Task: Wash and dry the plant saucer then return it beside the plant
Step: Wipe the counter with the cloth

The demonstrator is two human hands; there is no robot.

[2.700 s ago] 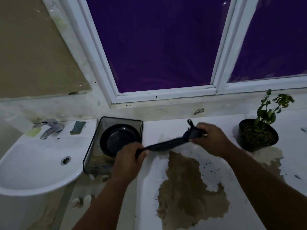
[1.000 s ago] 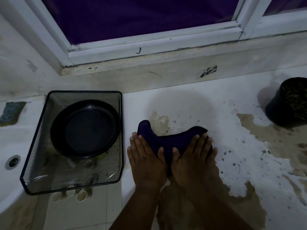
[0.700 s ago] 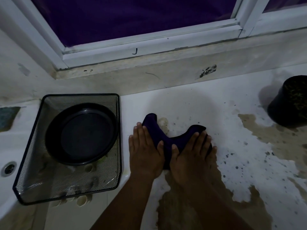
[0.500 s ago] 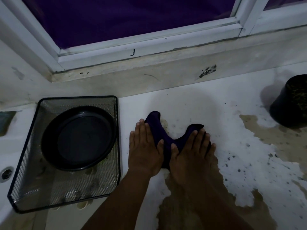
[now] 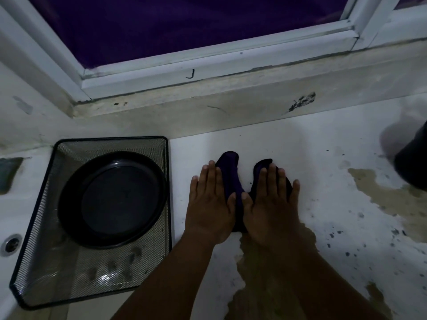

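- On the desk (image 5: 323, 158) under the window: left hand (image 5: 209, 202) and right hand (image 5: 269, 204) lie flat, palms down, side by side on a dark cloth (image 5: 227, 172). Grip on both is released, fingers spread, pressing rather than grasping.
- Plant saucer (image 5: 113, 199) sits in the wire mesh tray (image 5: 76, 285) left of the hands, touching neither hand.
- Step, my read: cloth being prepped for drying; saucer looks washed but not dried.
- Next move needs: pick up the cloth, lift the saucer from the tray, wipe it.
- Dark plant pot (image 5: 413, 162) at right edge, well apart; that's the return spot.
- Writing: no brands or labels readable. Only a small dark "J"-like mark (image 5: 190, 74) on the window frame.
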